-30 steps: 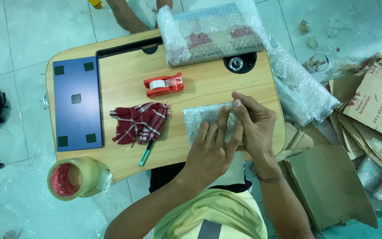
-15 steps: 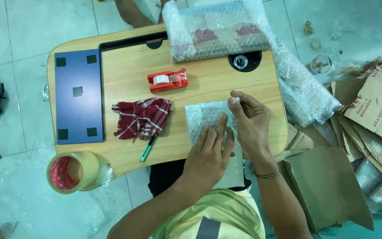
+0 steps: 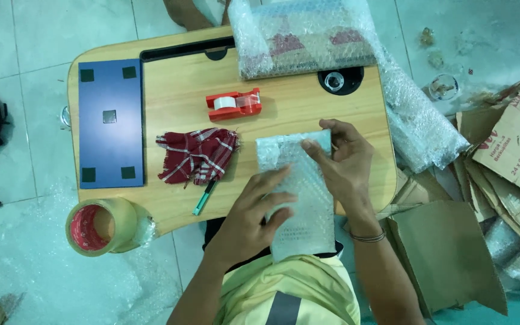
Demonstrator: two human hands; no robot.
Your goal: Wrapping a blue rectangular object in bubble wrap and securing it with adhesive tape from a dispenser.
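- Both hands are pressing on the bubble wrap (image 3: 296,192): left hand (image 3: 254,216) lying flat on its middle, right hand (image 3: 344,165) pinching its far right edge.
- Wrap is lying at the table's (image 3: 176,90) near edge, long axis running away from the person, near end overhanging the lap.
- Red cloth (image 3: 197,155), a green pen (image 3: 204,197) and a tape dispenser (image 3: 233,103) are sitting to its left.

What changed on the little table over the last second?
The left hand slid down the bubble wrap sheet toward the person, pressing it flat. The right hand kept pinching the sheet's far edge. The red tape dispenser, checked cloth, green pen and big tape roll stayed put.
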